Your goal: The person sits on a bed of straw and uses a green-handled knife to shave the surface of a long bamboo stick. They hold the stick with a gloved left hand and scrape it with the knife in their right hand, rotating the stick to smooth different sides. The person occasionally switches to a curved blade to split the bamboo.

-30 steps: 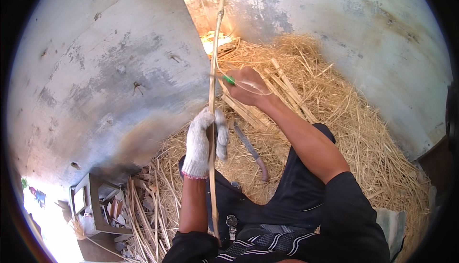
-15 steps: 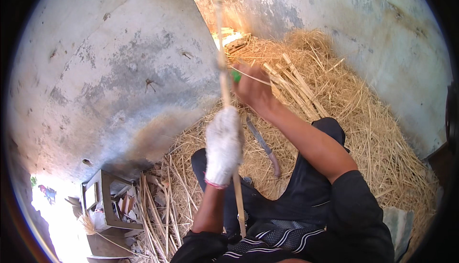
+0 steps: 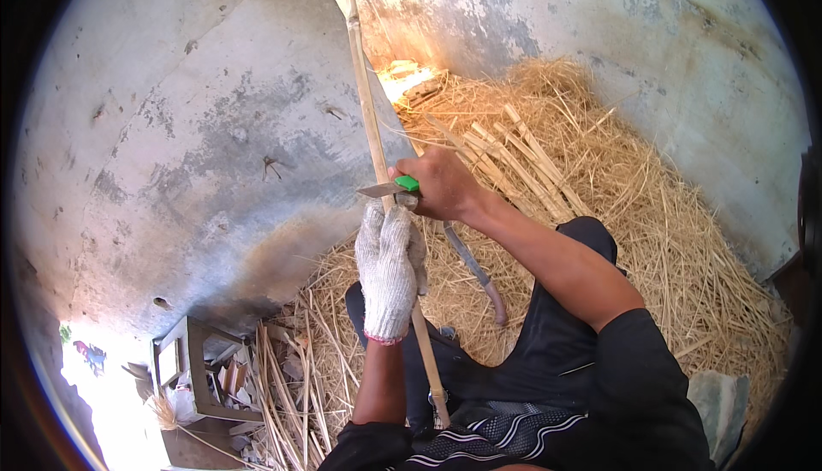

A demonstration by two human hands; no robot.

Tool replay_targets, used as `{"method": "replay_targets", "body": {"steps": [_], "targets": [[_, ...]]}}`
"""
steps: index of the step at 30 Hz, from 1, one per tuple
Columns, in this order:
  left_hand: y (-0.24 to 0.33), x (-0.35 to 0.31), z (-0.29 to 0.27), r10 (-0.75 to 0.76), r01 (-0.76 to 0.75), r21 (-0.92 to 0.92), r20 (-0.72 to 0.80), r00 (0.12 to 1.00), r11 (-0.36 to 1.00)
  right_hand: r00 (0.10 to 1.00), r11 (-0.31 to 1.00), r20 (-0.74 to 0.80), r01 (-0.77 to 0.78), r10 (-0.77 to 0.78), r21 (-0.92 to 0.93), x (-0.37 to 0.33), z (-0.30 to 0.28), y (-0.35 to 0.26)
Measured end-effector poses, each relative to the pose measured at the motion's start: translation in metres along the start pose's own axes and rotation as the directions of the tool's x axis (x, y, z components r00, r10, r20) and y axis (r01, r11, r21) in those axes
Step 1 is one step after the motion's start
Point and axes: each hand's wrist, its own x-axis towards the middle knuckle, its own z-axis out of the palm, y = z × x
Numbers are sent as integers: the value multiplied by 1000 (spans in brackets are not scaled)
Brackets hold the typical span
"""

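Observation:
My left hand (image 3: 390, 270), in a white knitted glove, grips a long thin bamboo stick (image 3: 370, 128) that rises steeply toward the top of the view and ends at my lap. My right hand (image 3: 445, 184), bare, holds a small knife with a green handle (image 3: 392, 187). Its blade lies across the stick just above my gloved fingers.
A heap of straw and shavings (image 3: 616, 180) covers the ground ahead, with cut bamboo strips (image 3: 514, 163) lying on it. A curved tool with a dark handle (image 3: 475, 274) lies by my knee. Grey concrete walls (image 3: 188, 128) stand close. More sticks and a small wooden frame (image 3: 201, 368) are lower left.
The stick has tilted so its top leans left, and both hands have shifted lower in the view. The knife blade now rests right above the gloved hand.

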Motion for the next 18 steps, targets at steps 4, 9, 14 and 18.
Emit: {"method": "replay_targets", "body": {"steps": [4,9,14,18], "targets": [[-17,-1,-8,20,-19,42,-13,1000,999,992,987,-71,-113,105,-114,-3,6,-12],[-33,-6,-11,-2,2,10,-71,997,1000,987,981,-126,-120,102,-151,-11,17,-17],[-38,-19,-9,-65,67,24,-71,995,997,978,957,-206,-75,17,-281,-9,27,0],[-35,-31,7,-167,167,-10,-2,986,986,948,914,-307,-195,83,-356,5,18,33]]}}
